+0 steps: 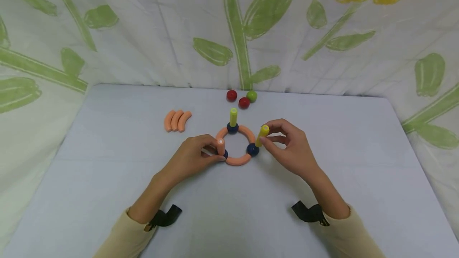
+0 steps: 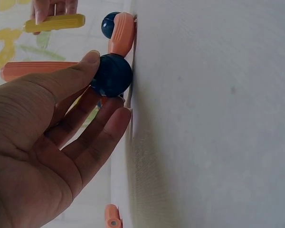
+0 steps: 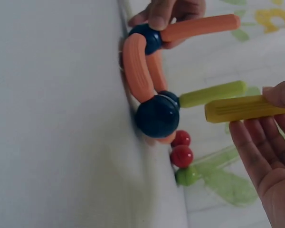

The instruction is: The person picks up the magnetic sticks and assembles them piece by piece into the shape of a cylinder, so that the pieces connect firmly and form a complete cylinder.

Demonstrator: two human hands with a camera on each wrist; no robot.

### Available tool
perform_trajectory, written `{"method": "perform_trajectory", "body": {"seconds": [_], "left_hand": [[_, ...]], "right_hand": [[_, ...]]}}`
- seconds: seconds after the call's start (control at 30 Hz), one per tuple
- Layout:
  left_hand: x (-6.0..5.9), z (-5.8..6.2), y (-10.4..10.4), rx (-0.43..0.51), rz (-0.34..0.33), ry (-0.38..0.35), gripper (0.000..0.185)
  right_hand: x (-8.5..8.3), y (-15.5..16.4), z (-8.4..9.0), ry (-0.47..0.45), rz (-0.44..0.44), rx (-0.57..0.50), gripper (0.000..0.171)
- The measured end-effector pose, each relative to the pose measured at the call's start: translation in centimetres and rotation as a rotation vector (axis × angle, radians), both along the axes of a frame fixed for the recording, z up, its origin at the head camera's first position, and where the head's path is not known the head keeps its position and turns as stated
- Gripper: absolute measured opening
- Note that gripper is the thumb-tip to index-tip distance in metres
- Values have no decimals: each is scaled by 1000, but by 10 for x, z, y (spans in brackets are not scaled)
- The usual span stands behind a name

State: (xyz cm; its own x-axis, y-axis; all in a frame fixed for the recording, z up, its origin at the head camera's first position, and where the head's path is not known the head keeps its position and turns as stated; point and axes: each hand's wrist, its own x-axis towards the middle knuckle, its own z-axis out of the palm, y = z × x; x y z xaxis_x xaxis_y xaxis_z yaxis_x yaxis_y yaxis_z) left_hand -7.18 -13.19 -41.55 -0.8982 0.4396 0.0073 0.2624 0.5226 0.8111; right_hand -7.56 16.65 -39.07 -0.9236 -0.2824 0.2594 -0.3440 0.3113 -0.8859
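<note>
Three dark blue balls and orange curved rods form a ring (image 1: pixel 237 161) on the table. My left hand (image 1: pixel 195 153) pinches the left blue ball (image 2: pixel 112 76) between thumb and fingers; an orange rod (image 1: pixel 220 147) stands up from that ball. A yellow rod (image 1: pixel 264 131) is held between the thumb and fingers of my right hand (image 1: pixel 292 148). In the right wrist view, the rod's lower end is apart from the right blue ball (image 3: pixel 156 117). Upright on the far blue ball (image 1: pixel 232 128) is a yellow-green rod (image 1: pixel 233 117).
Behind the ring lie two red balls (image 1: pixel 231 95) and a green ball (image 1: pixel 252 96). Three orange curved rods (image 1: pixel 177 121) rest side by side at the left. A white curtain (image 1: pixel 172 31) with painted flowers hangs along the far edge of the white table (image 1: pixel 229 218).
</note>
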Motion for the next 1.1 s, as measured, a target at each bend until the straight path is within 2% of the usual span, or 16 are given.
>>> {"method": "perform_trajectory", "body": {"seconds": [0.23,0.73,1.1], "left_hand": [[0,2,1,-9,4,-14,18],[1,1,1,-6,9,-14,17],[1,2,1,-12,8,-9,16]], "right_hand": [[0,-2,-6,21,30,-9,29],[-3,-2,-18,67,80,57,30],[-5,-1,-19,16,123,56,32]]}}
